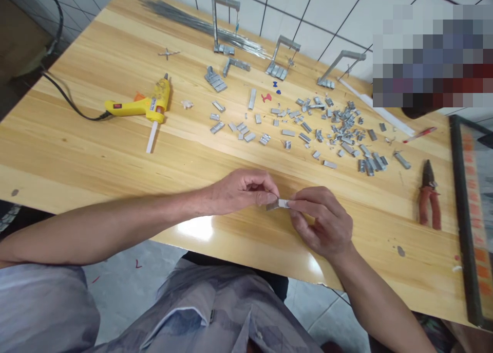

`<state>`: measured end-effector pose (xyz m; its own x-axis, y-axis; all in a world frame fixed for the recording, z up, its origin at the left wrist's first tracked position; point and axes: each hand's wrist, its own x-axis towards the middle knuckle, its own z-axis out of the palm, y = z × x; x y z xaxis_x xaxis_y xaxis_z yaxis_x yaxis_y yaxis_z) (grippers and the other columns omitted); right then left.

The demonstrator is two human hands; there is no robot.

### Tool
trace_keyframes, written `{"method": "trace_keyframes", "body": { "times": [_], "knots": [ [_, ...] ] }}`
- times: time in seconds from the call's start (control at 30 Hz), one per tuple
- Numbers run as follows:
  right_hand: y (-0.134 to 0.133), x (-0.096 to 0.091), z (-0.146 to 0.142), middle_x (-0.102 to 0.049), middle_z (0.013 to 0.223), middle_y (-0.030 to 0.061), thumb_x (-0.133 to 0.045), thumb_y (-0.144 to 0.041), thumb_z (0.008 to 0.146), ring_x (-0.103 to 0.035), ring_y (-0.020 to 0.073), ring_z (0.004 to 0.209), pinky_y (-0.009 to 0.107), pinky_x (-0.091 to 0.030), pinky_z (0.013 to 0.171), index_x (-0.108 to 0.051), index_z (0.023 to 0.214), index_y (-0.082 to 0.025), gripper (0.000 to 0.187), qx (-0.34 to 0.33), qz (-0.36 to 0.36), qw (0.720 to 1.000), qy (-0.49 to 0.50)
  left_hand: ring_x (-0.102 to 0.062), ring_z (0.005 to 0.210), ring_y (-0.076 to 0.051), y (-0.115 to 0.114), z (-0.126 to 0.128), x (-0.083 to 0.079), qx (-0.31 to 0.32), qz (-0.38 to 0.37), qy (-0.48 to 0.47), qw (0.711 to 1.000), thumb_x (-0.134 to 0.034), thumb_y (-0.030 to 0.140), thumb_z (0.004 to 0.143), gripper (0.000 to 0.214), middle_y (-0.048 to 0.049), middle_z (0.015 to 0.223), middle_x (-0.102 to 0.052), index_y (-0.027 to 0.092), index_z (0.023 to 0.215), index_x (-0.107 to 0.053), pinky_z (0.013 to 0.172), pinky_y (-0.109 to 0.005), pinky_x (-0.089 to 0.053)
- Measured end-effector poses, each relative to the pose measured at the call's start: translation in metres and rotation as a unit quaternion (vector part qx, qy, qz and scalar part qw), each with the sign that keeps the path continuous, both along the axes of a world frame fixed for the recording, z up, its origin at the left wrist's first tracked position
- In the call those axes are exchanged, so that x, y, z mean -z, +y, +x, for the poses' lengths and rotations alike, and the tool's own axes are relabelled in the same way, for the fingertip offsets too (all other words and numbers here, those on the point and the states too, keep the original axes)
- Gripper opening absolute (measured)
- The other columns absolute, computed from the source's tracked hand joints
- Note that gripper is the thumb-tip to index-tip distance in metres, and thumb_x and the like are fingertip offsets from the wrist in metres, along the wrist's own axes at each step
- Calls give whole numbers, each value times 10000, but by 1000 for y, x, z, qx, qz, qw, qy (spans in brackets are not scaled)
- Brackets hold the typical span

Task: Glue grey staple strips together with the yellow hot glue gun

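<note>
My left hand [248, 192] and my right hand [321, 217] meet over the near part of the wooden table. Between their fingertips is a small grey metal strip piece [284, 203], pinched from both sides. Its left end is partly covered by my left thumb and fingers, its right end by my right fingers. Both hands are closed in a pinch. Beyond them many similar grey metal pieces [306, 127] lie scattered, some joined into small blocks such as the ribbed block [215, 79].
A yellow glue gun [157, 104] with a cord lies at left. Pliers [429, 196] and a dark-framed board [468, 219] are at right. Along the back stand three bent metal frames, one with a tall post [214, 24], near a bundle of thin wires [200, 26]. A red pen [419, 134] lies at right.
</note>
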<state>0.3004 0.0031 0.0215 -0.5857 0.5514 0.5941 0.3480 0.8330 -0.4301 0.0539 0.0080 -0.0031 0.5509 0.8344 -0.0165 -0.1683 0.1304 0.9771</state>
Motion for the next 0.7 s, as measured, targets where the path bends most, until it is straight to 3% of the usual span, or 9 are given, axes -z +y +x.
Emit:
{"method": "trace_keyframes", "body": {
  "times": [0.33,0.7],
  "knots": [
    [-1,-2,-1,-739,960,45,-695,-47,900,-719,174,831,343,-624,722,-672,1121,-247,299,3,-9,1000,-11,-652,813,-110,1,0,0,20,4,-8,1000,-745,281,943,127,-27,869,-725,156,925,-754,776,-243,-522],
    [-1,-1,-1,-738,970,56,-693,-37,888,-717,179,843,344,-617,734,-677,1124,-228,304,-5,-11,1000,-10,-626,778,-107,3,-2,0,28,-12,-3,1000,-781,373,928,214,-19,851,-705,160,917,-757,745,-245,-501]
  ]
}}
